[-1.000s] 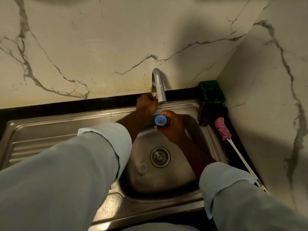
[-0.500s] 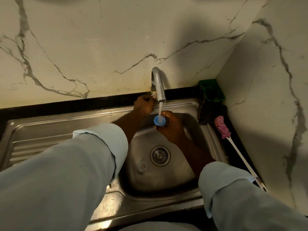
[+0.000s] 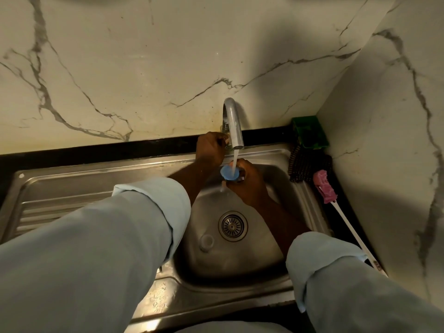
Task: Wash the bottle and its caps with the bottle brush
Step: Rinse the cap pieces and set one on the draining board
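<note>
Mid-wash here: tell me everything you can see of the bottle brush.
The bottle brush lies flat on the dark counter strip right of the sink, unused. It has a mottled pink spongy head and a long, thin white handle, plastic by its look. The head points toward the back wall, beside a dark mesh scrubber; the handle runs toward the person, its near end by the right sleeve. Neither the left hand nor the right hand touches it.

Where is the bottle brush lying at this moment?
In the head view the bottle brush lies on the dark counter right of the sink, its pink head beside the dark scrubber and its white handle running toward the person.
</note>
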